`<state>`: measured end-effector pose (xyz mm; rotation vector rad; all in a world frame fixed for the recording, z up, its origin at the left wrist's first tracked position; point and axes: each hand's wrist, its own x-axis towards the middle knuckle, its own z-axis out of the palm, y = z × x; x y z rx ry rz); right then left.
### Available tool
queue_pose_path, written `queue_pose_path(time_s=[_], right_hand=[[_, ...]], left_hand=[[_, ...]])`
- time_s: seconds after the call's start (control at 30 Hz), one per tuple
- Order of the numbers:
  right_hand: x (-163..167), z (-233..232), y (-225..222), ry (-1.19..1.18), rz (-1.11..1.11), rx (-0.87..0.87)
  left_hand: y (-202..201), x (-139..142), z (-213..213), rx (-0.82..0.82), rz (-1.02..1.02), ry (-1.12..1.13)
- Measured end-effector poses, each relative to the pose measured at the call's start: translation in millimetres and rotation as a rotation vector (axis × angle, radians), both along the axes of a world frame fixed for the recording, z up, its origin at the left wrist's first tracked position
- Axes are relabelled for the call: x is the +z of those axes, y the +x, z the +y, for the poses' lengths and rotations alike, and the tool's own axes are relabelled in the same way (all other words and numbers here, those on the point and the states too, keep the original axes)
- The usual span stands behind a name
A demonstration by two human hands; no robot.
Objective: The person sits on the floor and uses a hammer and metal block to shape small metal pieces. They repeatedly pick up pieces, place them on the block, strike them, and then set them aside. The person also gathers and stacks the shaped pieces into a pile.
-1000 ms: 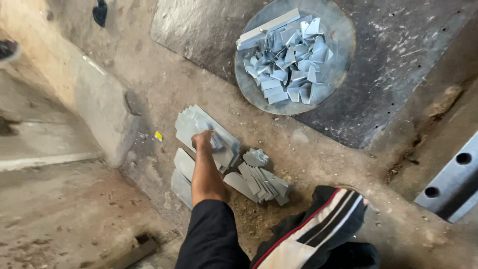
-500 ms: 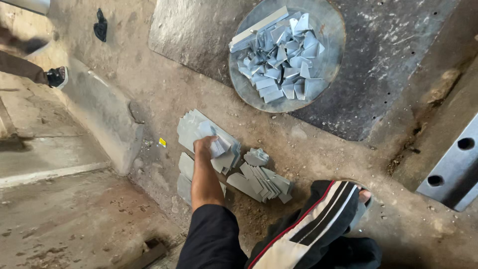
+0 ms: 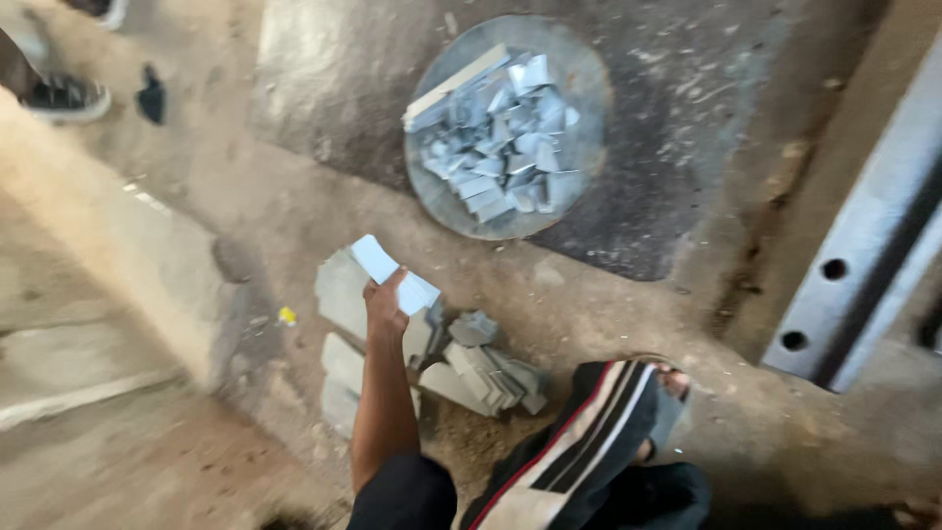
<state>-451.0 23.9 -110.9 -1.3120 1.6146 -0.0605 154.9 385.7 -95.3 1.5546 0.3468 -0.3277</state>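
Dusty concrete floor (image 3: 706,432), head view, blurred. Left hand (image 3: 385,302) has its fingers clamped on a few flat grey metal plates (image 3: 394,275), lifted just above the loose pile (image 3: 481,378) by the knee. Round pan (image 3: 579,98) of cut pieces sits well apart. Right hand unseen. Risk: sharp edges, loose stack; plates could slide out.

The floor (image 3: 245,226) was rough, dusty concrete, with a dark worn patch (image 3: 687,147) at the far right. A pale concrete step (image 3: 108,285) ran along the left. A drilled steel beam (image 3: 863,265) lay at the right.
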Motion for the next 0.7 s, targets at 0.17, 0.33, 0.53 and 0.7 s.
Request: queue_pose_path(time_s=[0.17, 0.33, 0.53, 0.7], right_hand=[[6, -5, -9, -0.008, 0.004, -0.029], [3, -11, -10, -0.072, -0.104, -0.206], [41, -11, -11, -0.361, 0.216, 0.029], [74, -1, 11, -0.522, 0.067, -0.129]], left_hand=[[-59, -15, -102, -0.394, 0.018, 0.014], [-133, -33, -248, -0.940, -0.615, 0.387], [-158, -28, -331, -0.884, -0.903, 0.845], [-156, -37, -325, -0.778, -0.965, 0.887]])
